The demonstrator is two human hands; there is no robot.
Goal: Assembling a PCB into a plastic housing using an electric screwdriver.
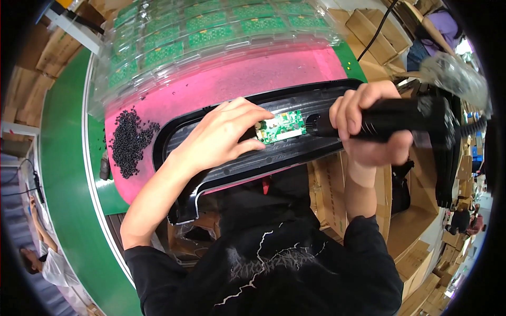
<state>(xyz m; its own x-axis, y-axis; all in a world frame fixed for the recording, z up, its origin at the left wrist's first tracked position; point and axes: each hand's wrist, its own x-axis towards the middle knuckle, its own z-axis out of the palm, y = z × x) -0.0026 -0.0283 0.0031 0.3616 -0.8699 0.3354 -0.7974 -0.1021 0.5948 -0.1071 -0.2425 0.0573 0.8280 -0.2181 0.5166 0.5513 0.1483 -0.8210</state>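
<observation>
Head: clear trays [158,37] hold green boards [211,21]

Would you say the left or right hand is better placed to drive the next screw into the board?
Right hand: it grips the screwdriver, tip near the board; left hand steadies it.

A pile of small black screws [128,141] lay on the pink mat [232,79]; clear trays of green circuit boards [211,26] sat behind, cardboard boxes [369,31] beyond.
</observation>
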